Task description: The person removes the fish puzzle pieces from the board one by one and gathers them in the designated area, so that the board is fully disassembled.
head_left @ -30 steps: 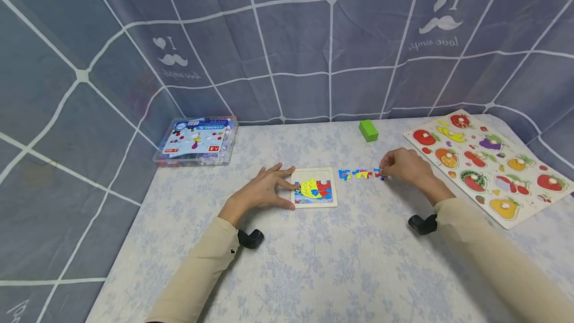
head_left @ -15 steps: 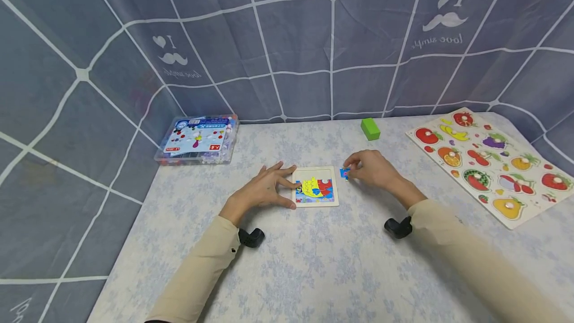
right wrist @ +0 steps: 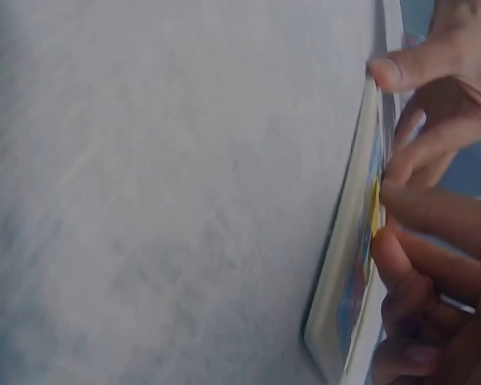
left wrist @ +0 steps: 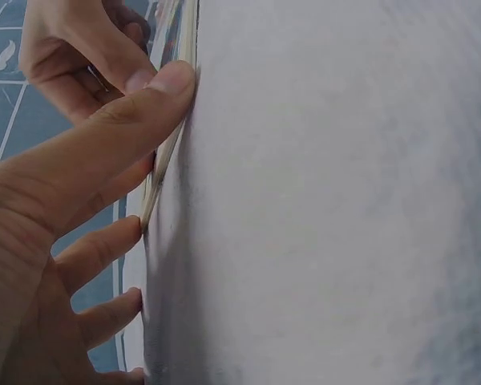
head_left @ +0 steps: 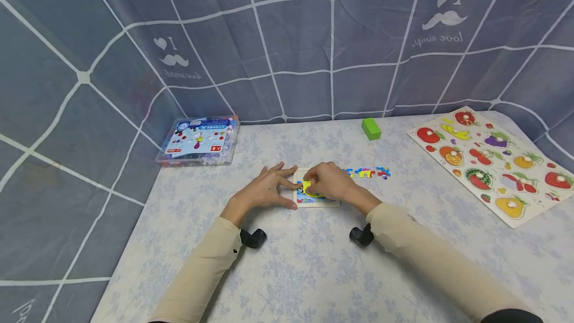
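Pinching a yellow piece in the right hand, fairly low over the puzzle frame; cannot tell if lifted or seated. Bracing the left edge of the frame with the left hand, touching with spread fingers, not clenched. Looks partly done: filled at lower left in blue and yellow, bare at upper left, mostly hidden elsewhere. Probably left to fit: three loose pieces in a row on the table. Placed, in the frame's case, directly beneath the right hand and against the left; in the loose pieces' case, just beyond the right hand, to its right, outside the frame. Farther out: green block behind, fruit board well right.
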Action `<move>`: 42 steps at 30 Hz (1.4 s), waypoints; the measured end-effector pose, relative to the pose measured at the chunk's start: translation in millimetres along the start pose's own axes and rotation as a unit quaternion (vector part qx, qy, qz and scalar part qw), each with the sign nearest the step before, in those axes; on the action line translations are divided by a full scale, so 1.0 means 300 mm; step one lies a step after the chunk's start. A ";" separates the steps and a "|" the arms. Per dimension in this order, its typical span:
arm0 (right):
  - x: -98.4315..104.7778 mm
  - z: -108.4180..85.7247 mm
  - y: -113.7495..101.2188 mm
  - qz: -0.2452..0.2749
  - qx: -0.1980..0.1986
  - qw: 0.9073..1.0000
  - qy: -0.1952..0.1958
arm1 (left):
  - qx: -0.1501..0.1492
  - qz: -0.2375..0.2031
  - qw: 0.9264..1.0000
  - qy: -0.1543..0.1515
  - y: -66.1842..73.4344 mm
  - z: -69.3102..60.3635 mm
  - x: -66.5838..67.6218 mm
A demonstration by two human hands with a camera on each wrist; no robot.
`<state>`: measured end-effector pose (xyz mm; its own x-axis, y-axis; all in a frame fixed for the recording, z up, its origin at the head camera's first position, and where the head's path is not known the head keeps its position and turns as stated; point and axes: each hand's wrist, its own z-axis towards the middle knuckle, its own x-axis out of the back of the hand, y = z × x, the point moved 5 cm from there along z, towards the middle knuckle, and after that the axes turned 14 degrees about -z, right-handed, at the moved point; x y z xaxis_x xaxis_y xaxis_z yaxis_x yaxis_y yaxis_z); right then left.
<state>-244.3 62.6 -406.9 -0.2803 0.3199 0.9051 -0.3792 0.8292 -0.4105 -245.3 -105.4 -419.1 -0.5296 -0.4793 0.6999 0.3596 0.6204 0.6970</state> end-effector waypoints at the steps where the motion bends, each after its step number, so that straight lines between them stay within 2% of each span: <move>1: -0.002 0.001 -0.002 -0.003 -0.005 1.000 0.002 | -0.001 0.000 1.000 -0.001 0.000 0.002 -0.001; 8: 0.000 0.003 -0.005 -0.006 -0.037 0.999 0.008 | -0.012 -0.017 1.000 -0.013 0.005 0.003 0.008; 11: 0.001 0.006 -0.006 -0.009 -0.045 0.999 0.005 | -0.012 -0.012 1.000 -0.003 0.011 0.008 0.017; 16: -0.005 0.009 -0.009 -0.009 -0.050 0.999 0.005 | 0.039 0.066 0.997 0.025 -0.007 0.016 0.018; 19: -0.006 0.008 -0.010 -0.009 -0.051 0.999 0.006 | 0.061 0.093 0.993 0.029 -0.022 0.017 0.012; 30: -0.001 0.009 -0.013 -0.030 -0.049 0.998 0.000 | 0.099 0.096 0.990 0.019 -0.024 0.027 0.007; 36: 0.002 0.009 -0.015 -0.036 -0.042 0.998 -0.005 | 0.101 0.101 0.990 0.018 -0.021 0.031 0.005; 42: -0.006 0.006 -0.007 -0.010 -0.035 0.999 -0.009 | 0.106 0.103 0.989 0.018 -0.025 0.032 0.004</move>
<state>-244.6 59.5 -407.8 -0.2904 0.2956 0.9101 -0.3221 0.8654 -0.3839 -255.8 -104.6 -424.9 -0.4328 -0.3484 0.8315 0.2851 0.8221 0.4928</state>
